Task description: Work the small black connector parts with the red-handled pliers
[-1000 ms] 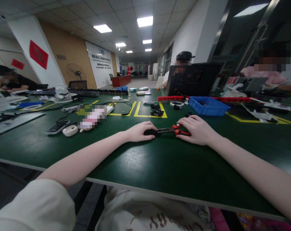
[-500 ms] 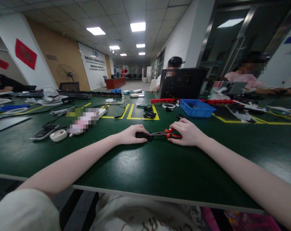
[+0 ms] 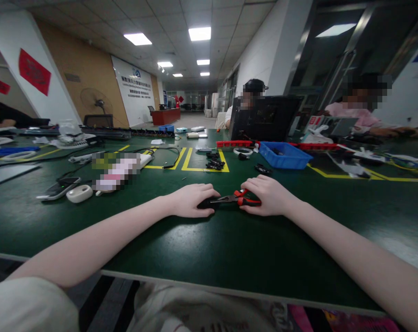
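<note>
My left hand [image 3: 191, 200] rests on the green table [image 3: 212, 249], fingers curled over a small black part [image 3: 206, 203]. My right hand [image 3: 268, 196] is closed round the red-and-black handles of a pair of needle-nose pliers [image 3: 234, 199]. The plier jaws point left and meet the black part under my left fingers. Both forearms lie along the table towards me.
A blue bin [image 3: 284, 155] and a pile of black parts [image 3: 214, 164] sit beyond my hands inside yellow floor-tape lines. A phone [image 3: 54, 189] and a white oval case [image 3: 79, 193] lie at left. Two people sit across the table behind a black monitor [image 3: 264, 117].
Both hands with the pliers and black part stay together on the table; the view has shifted a little, so they sit slightly lower in the picture.
</note>
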Demonstrator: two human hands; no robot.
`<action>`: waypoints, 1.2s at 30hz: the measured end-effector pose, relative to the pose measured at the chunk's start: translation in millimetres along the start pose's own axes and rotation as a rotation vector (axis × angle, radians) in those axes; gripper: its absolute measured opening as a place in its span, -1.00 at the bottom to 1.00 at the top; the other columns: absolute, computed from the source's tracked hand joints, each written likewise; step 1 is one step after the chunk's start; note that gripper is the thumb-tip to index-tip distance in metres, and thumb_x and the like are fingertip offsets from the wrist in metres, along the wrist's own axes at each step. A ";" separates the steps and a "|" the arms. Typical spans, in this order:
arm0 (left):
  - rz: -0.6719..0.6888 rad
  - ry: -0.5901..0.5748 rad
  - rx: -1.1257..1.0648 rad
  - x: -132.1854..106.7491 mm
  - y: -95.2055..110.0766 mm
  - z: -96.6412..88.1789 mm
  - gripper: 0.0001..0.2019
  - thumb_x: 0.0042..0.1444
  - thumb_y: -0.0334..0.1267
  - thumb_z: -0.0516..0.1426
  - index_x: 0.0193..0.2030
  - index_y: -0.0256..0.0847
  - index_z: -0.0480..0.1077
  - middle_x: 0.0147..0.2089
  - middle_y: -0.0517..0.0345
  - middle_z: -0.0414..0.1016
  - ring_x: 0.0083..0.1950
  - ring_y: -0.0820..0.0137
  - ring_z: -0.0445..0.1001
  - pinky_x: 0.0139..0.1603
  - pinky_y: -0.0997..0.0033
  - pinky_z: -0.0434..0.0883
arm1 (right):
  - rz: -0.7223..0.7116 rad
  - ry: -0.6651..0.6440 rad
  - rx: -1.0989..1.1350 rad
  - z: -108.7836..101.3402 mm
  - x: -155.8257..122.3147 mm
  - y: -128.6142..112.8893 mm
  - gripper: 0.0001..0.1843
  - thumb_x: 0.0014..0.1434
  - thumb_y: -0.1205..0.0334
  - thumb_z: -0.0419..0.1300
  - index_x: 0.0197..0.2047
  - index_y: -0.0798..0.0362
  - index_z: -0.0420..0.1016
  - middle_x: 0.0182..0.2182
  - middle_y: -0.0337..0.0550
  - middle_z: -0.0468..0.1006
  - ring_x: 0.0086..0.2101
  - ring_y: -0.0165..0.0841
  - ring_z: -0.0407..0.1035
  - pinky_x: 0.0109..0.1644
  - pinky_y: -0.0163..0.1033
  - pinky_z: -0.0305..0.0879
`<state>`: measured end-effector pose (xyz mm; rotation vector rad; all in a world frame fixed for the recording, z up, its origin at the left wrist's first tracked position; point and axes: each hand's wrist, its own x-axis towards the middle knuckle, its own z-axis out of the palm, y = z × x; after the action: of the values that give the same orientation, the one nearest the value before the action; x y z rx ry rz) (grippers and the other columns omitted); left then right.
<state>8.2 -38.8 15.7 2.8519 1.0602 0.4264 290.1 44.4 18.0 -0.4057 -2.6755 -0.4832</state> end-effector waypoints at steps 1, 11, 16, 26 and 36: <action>0.009 -0.006 0.033 -0.1 0.4 -1.0 -0.57 0.24 -0.10 0.12 0.19 -0.22 0.27 -0.01 -0.02 0.42 -0.01 0.20 0.46 0.00 0.29 0.37 | -0.006 0.004 -0.002 -0.3 0.3 -0.3 -0.57 0.13 -0.09 0.22 -0.16 0.12 0.44 -0.32 -0.01 0.55 -0.34 -0.21 0.42 -0.20 -0.13 0.26; -0.074 -0.025 0.191 -1.1 -6.8 -1.9 -0.65 0.27 0.09 0.07 -0.17 -0.20 0.31 -0.24 0.11 0.48 -0.23 0.27 0.48 -0.27 0.38 0.28 | -0.048 0.059 -0.077 -1.7 -1.9 4.4 -0.56 0.17 -0.11 0.19 -0.15 0.14 0.45 -0.30 0.01 0.57 -0.31 -0.20 0.44 -0.18 -0.11 0.27; -0.080 -0.055 0.216 0.8 -6.7 -0.7 -0.65 0.28 0.10 0.05 -0.19 -0.19 0.30 -0.30 0.14 0.49 -0.33 0.30 0.46 -0.29 0.38 0.26 | -0.058 0.102 -0.111 -2.7 -2.3 5.3 -0.53 0.17 -0.13 0.19 -0.12 0.15 0.46 -0.25 0.04 0.59 -0.26 -0.17 0.45 -0.12 -0.08 0.28; -0.070 -0.068 0.229 -1.4 -7.0 -1.1 -0.67 0.32 0.07 0.01 -0.15 -0.18 0.31 -0.38 0.14 0.48 -0.38 0.29 0.45 -0.40 0.41 0.19 | -0.052 0.198 -0.112 -3.7 -4.1 8.2 -0.53 0.16 -0.10 0.23 -0.08 0.13 0.44 -0.21 0.04 0.60 -0.20 -0.14 0.49 0.12 0.05 0.18; -0.059 -0.058 0.246 -1.4 -8.0 -0.7 -0.66 0.33 0.08 -0.02 -0.14 -0.17 0.31 -0.40 0.14 0.47 -0.39 0.29 0.45 -0.40 0.42 0.19 | -0.065 0.175 -0.074 -4.6 -3.1 5.6 -0.57 0.18 -0.09 0.20 -0.09 0.11 0.43 -0.23 0.02 0.60 -0.22 -0.16 0.50 0.16 0.09 0.18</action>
<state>2.0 -33.6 14.8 3.0104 1.2635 0.2209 296.3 47.0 22.3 -0.2847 -2.5139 -0.6089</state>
